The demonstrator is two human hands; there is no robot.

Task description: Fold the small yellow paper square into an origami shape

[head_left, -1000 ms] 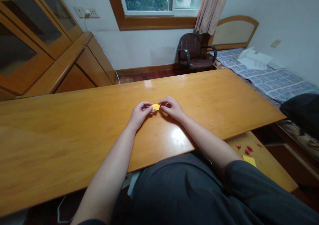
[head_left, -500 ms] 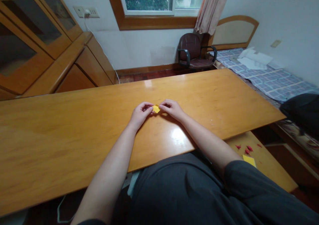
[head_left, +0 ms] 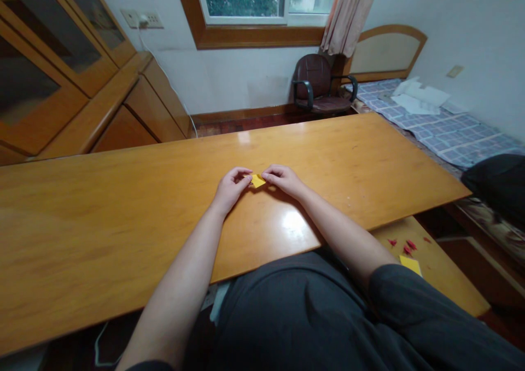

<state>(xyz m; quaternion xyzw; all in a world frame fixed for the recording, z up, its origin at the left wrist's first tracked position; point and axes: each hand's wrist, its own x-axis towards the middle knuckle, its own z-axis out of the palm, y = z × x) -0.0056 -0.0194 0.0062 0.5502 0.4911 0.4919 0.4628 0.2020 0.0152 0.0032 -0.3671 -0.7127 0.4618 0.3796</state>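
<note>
A small folded piece of yellow paper (head_left: 258,180) lies at the middle of a long wooden table (head_left: 123,207). My left hand (head_left: 230,188) pinches its left side with curled fingers. From the other side, my right hand (head_left: 284,180) pinches the paper's right edge, fingers bent. Both hands rest on the tabletop, with the paper between the fingertips.
A lower wooden bench (head_left: 435,261) at my right carries a yellow paper square (head_left: 410,264) and several small red folded pieces (head_left: 406,246). Beyond the table stand a dark armchair (head_left: 318,83), a bed (head_left: 443,125) and wooden cabinets (head_left: 61,70). A black bag (head_left: 498,182) sits at far right.
The yellow paper has turned slightly between my fingertips, and both hands have shifted a little. Nothing else has moved.
</note>
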